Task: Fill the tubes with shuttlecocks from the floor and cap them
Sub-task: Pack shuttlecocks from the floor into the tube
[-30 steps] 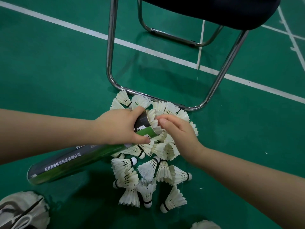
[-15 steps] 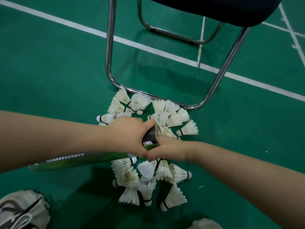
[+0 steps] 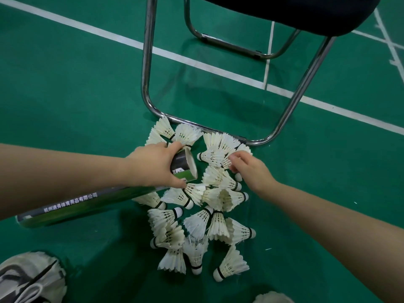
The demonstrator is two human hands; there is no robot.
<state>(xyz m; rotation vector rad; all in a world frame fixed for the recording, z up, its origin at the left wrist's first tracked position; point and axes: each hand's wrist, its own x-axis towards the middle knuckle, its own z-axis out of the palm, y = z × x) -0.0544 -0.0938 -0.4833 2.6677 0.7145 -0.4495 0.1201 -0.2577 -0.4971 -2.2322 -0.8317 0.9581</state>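
left hand fingers wrapped round black-green cardboard tube, mouth uncapped, contents unseen, right hand fingertips pinching white feather shuttlecock

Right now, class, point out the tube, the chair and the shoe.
tube (image 3: 87, 203): head view, printed green side.
chair (image 3: 147, 62): head view, left chrome leg.
shoe (image 3: 32, 272): head view, white upper.
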